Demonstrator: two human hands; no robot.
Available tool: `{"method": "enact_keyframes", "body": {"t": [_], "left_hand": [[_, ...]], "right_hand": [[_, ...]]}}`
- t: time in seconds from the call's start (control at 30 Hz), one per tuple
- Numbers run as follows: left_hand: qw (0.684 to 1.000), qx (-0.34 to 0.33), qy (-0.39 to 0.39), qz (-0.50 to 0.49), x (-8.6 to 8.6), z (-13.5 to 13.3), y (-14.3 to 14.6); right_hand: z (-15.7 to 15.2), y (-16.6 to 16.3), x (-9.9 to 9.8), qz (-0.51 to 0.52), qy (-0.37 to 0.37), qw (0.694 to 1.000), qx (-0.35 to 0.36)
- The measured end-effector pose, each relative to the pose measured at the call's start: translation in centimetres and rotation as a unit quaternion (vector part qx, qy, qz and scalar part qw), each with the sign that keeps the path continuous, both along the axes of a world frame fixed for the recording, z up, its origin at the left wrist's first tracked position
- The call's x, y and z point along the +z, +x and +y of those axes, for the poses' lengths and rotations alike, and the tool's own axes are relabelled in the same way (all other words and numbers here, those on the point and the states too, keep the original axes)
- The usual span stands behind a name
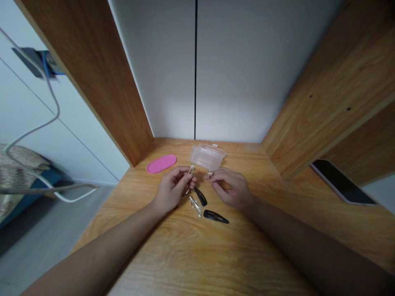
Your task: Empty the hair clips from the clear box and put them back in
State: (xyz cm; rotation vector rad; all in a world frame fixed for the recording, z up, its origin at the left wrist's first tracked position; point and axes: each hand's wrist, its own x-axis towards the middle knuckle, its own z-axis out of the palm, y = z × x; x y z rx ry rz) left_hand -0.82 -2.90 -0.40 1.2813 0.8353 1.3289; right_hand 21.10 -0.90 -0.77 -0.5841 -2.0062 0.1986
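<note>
Clip (191,169) in left hand (171,187) seems upright lengthwise.

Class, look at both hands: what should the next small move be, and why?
Probably the right hand should carry its small metallic piece to the translucent box: the piece is pinched, the box is just beyond, and the left hand holds a metallic clip of its own.
</note>
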Motion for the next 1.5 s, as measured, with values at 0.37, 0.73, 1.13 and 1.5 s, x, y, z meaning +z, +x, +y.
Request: {"method": "enact_keyframes", "body": {"t": [0.37,0.73,1.13,1.5], "left_hand": [[0.992,0.040,0.029,0.117,-0.5,-0.2,-0.7],[0.949,0.034,0.159,0.271,0.6,-0.4,-0.8],[0.916,-0.004,0.203,0.345,0.6,-0.5,-0.8],[0.919,0.012,0.211,0.334,0.4,-0.5,-0.9]], "right_hand": [[-0.6,-1.4,0.7,0.137,-0.237,0.961,-0.023],[-0.5,-2.0,-0.2,0.194,-0.446,0.867,0.114],[-0.8,-2.2,0.2,0.201,-0.464,0.854,0.121],[-0.9,-2.3,0.5,0.199,-0.469,0.852,0.120]]}}
